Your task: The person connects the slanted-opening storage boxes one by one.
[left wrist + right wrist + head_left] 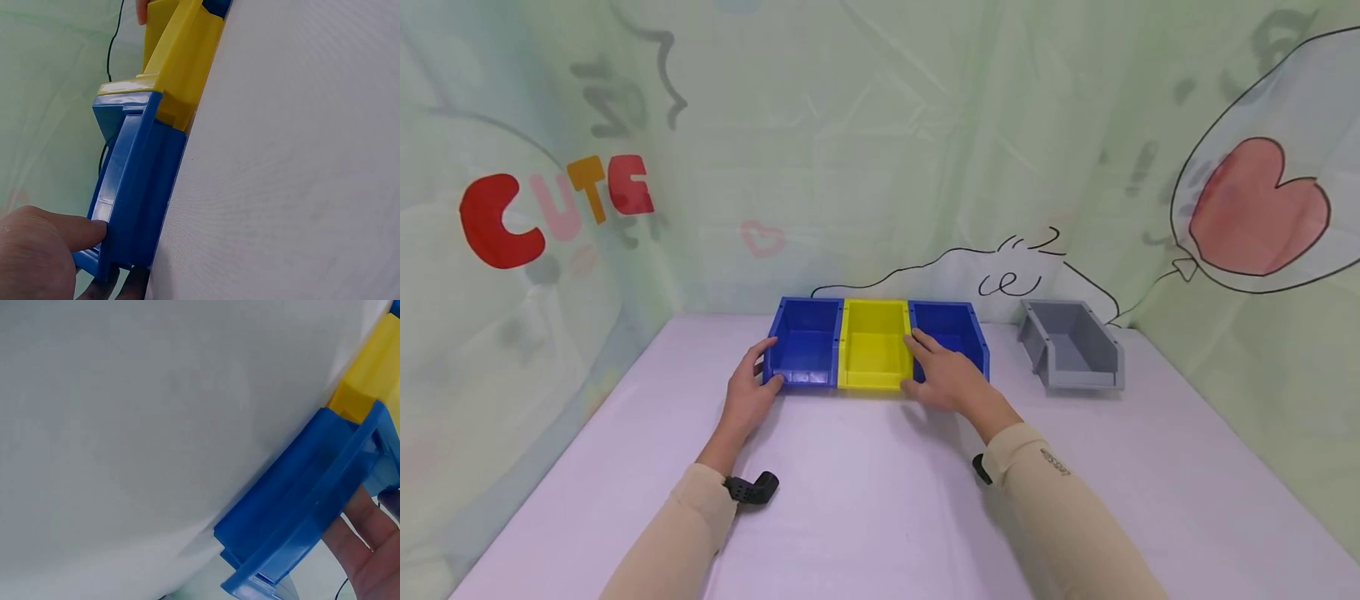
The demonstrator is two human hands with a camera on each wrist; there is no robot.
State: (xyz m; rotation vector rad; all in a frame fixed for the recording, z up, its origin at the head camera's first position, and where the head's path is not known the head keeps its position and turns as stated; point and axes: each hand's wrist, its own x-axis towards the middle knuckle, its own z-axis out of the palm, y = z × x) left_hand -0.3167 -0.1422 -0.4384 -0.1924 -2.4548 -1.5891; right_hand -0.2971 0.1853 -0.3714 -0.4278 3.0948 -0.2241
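Note:
In the head view, three bins stand side by side: a left blue bin (805, 346), a yellow bin (877, 346) and a right blue bin (943, 321). My left hand (751, 396) grips the left blue bin at its outer front corner. The left wrist view shows the thumb (81, 231) on its front lip and other fingers by its outer side. My right hand (951, 379) lies over the right blue bin, fingers stretched toward the wall beside the yellow one. Fingers (375, 525) reach behind that blue bin's lip in the right wrist view, their tips partly hidden.
A grey bin (1078, 342) stands apart on the right. The white tabletop (850, 492) stretches in front of the row. A printed curtain (880, 167) hangs behind the table and along both sides.

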